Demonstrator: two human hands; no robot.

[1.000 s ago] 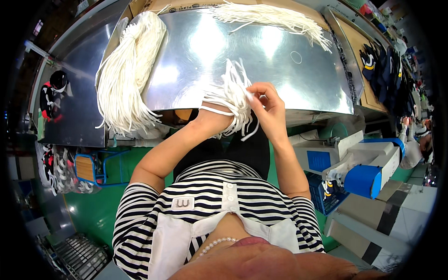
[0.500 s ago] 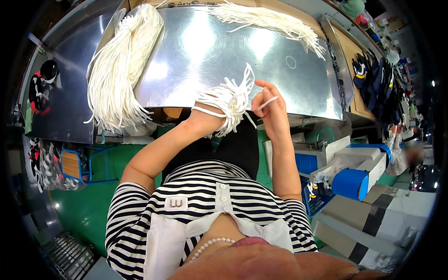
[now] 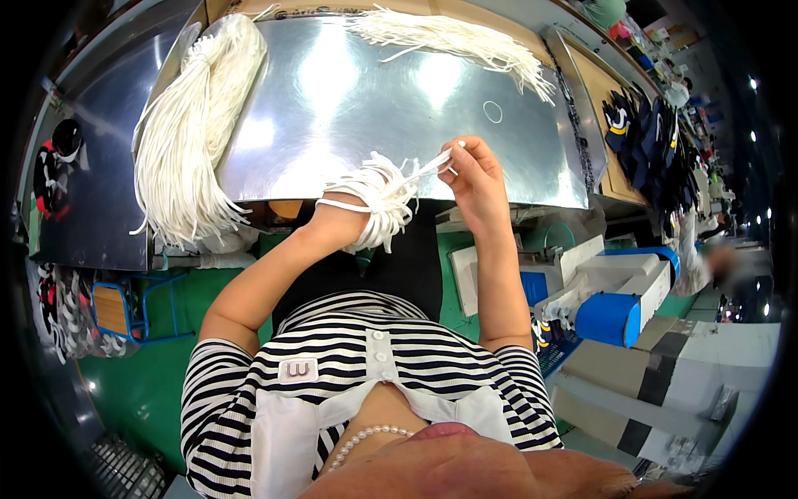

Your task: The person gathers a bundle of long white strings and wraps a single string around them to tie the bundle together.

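Note:
A looped bundle of white cords [image 3: 381, 200] hangs over my left hand [image 3: 337, 223] at the table's front edge. The cords cover its fingers; the back of the hand and wrist show, and the bundle stays held there. To the right, my right hand [image 3: 480, 185] is raised with thumb and fingers pinched on white cord ends. Those ends stretch from the bundle across the gap between my hands. A thick hank of white cords [image 3: 187, 141] lies at the left of the metal table [image 3: 332, 125], its loose ends drooping over the front edge.
More white cords [image 3: 457, 41] lie along the table's far edge. A thin white ring [image 3: 493, 111] rests on the metal. Dark pieces [image 3: 648, 141] are heaped at the right. A blue and white machine [image 3: 611, 299] stands right of me, a blue-framed stool [image 3: 125, 308] at the left.
My right hand has closed on cord ends and draws them out toward the right. Before, its fingers were spread, with a single cord at them. The view has shifted slightly.

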